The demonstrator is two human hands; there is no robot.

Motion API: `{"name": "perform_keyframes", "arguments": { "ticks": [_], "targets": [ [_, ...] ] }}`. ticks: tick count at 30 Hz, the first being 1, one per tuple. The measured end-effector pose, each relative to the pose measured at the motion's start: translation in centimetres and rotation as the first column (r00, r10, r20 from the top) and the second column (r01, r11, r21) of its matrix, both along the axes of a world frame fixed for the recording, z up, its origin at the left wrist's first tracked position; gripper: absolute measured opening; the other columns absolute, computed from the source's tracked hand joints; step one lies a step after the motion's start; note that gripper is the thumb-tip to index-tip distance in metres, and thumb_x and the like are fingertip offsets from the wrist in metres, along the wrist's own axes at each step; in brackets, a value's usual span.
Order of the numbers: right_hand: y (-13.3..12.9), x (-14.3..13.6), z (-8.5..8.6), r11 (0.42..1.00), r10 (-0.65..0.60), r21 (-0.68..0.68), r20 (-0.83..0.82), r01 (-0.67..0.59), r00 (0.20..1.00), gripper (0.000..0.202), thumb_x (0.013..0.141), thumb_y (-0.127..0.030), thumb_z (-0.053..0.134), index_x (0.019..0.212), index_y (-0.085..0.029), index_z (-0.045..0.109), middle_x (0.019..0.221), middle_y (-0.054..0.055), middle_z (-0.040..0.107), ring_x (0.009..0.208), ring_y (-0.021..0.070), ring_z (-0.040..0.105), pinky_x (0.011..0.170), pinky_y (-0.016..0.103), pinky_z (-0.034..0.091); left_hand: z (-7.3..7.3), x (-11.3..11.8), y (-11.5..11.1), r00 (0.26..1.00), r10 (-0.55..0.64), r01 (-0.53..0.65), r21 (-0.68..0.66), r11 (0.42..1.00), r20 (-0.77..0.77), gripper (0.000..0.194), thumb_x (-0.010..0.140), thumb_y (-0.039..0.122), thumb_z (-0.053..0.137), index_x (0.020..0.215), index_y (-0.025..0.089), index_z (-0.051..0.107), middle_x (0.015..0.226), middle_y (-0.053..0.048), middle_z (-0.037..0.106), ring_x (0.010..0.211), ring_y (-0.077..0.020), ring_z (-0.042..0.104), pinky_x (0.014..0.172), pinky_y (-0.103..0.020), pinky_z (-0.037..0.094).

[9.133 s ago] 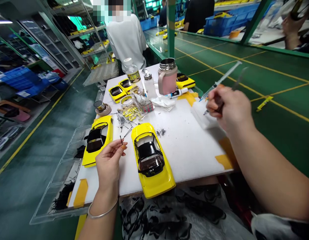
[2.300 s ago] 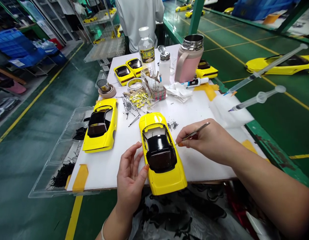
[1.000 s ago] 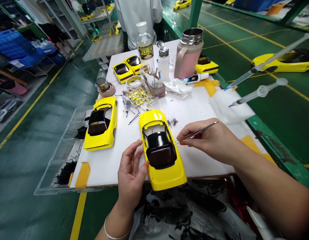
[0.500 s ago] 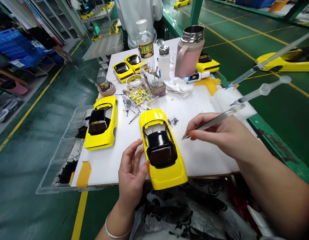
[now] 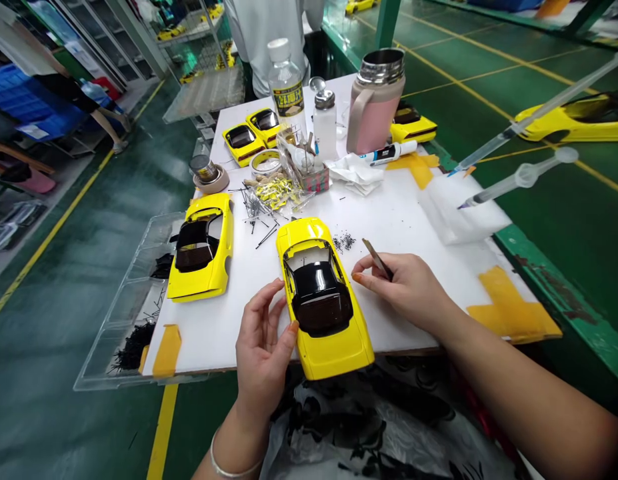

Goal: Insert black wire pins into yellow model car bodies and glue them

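- While the flat white tabletop point(image 5: 413, 230) spans mid-frame, the glossy yellow toy car body point(image 5: 333, 357) lies lower center, black roof upward.
- Left hand point(image 5: 263, 337), lower center, grips its left edge.
- Right hand point(image 5: 401, 283), right of center, closes around a slim metal tool point(image 5: 379, 261).

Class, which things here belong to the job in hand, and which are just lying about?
In the job, it seems:
yellow car body, touched by the left hand
metal tool, in the right hand
black specks nearby, probably

Apparently just lying about:
pink mug
labelled bottle
marker
crumpled tissue
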State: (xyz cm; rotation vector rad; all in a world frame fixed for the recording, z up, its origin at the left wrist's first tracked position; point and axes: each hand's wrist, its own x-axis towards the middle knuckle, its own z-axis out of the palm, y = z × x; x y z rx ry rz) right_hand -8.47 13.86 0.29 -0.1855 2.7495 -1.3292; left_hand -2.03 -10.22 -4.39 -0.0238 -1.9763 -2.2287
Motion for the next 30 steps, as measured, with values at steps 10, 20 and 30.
{"name": "perform_keyframes", "arguments": {
  "ticks": [10, 20, 30],
  "targets": [
    [-0.26, 0.07, -0.21, 0.999, 0.043, -0.015, 0.009, -0.042, 0.999, 0.022, 0.089, -0.035, 0.063, 0.088, -0.018, 0.078, 0.057, -0.005, 0.048, 0.055, 0.0110, 0.040, 0.059, 0.027, 0.030, -0.01, -0.01, 0.06, 1.000, -0.006, 0.006, 0.003, 1.000, -0.018, 0.045, 0.093, 0.021, 0.073, 0.135, 0.031, 0.063, 0.149, -0.007, 0.060, 0.141, -0.0233, 0.057, 0.119, -0.033, 0.047],
    [-0.11, 0.12, -0.18, 0.999, 0.040, -0.031, 0.026, -0.039, 0.999, 0.023, 0.089, -0.034, 0.063, 0.086, -0.017, 0.077, 0.056, -0.005, 0.046, 0.055, 0.0110, 0.039, 0.058, 0.028, 0.028, -0.04, 0.01, 0.00, 1.000, -0.010, 0.010, 0.017, 1.000, -0.020, 0.045, 0.093, 0.020, 0.073, 0.136, 0.030, 0.063, 0.149, -0.007, 0.060, 0.141, -0.0229, 0.057, 0.120, -0.032, 0.046],
    [-0.27, -0.01, -0.59, 0.997, 0.030, -0.066, 0.002, -0.030, 1.000, 0.022, 0.086, -0.036, 0.063, 0.084, -0.018, 0.077, 0.055, -0.005, 0.043, 0.054, 0.0104, 0.038, 0.058, 0.028, 0.029, -0.07, -0.02, -0.03, 0.999, -0.021, 0.021, 0.003, 1.000, -0.045, 0.045, 0.094, 0.018, 0.071, 0.136, 0.032, 0.063, 0.148, -0.006, 0.060, 0.140, -0.0203, 0.058, 0.118, -0.027, 0.047]
  ]
}}
